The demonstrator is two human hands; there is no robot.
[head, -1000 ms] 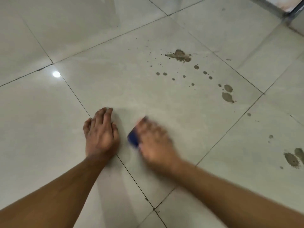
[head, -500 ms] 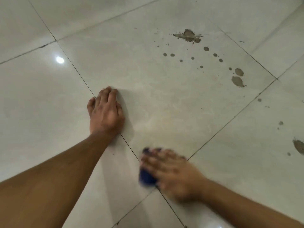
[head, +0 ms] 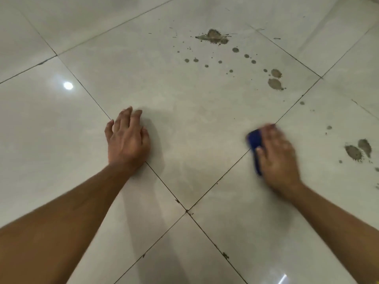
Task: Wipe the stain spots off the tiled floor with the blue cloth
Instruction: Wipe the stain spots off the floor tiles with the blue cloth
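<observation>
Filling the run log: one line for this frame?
phase: wiping | right hand: pressing blue cloth | left hand: flat on floor | stain spots: unwiped

your left hand (head: 127, 140) flat on the floor (head: 194, 124) — right hand (head: 276, 158) on the cloth (head: 254, 140) well right of it — stain spots (head: 213, 36) beyond both.

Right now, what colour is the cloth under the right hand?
Dark blue cloth, seen in the head view, pressed under the right hand.
</observation>
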